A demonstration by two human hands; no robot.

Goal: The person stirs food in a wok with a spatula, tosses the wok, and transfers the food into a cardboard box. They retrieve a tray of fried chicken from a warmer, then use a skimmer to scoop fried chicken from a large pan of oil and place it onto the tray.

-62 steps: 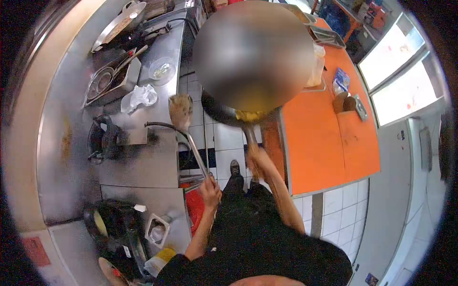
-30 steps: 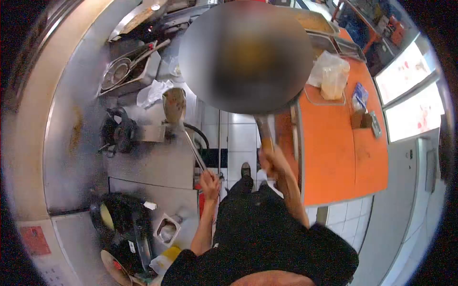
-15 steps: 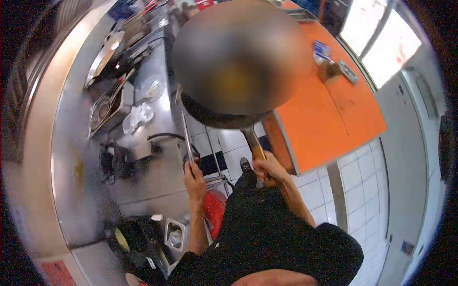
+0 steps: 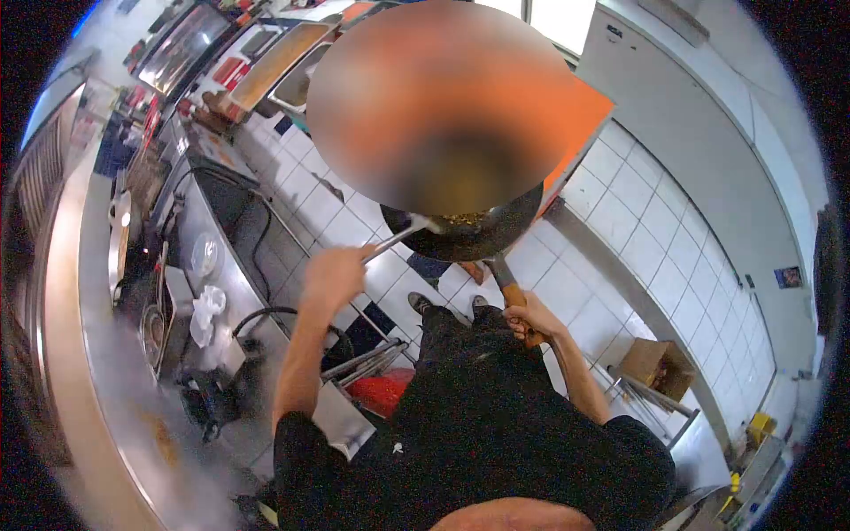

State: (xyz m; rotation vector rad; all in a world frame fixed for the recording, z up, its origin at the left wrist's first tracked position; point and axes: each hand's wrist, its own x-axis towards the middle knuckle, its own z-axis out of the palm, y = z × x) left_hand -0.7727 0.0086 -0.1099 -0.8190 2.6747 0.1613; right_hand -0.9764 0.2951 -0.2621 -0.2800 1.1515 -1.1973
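A dark wok (image 4: 509,232) is held up in front of me over the tiled floor, its far part covered by a blurred patch. My right hand (image 4: 538,319) is wrapped round its wooden handle (image 4: 513,296). Bits of browned food (image 4: 462,219) show at the bottom of the wok. My left hand (image 4: 333,280), smeared by motion, grips a long-handled metal utensil (image 4: 390,242). The widened pale end of that utensil reaches over the wok's left rim, close to the food.
Beyond the wok stands an orange-topped table (image 4: 591,108). A steel counter (image 4: 181,332) runs along my left, with a crumpled plastic bag (image 4: 207,316) and a black cable (image 4: 266,311). A cardboard box (image 4: 657,370) stands to the right. Something red (image 4: 379,392) lies low at my left.
My view has turned, bringing more floor and the box into sight. The wok is now away from the counter, and the utensil has swung from upright to slanting into the wok.
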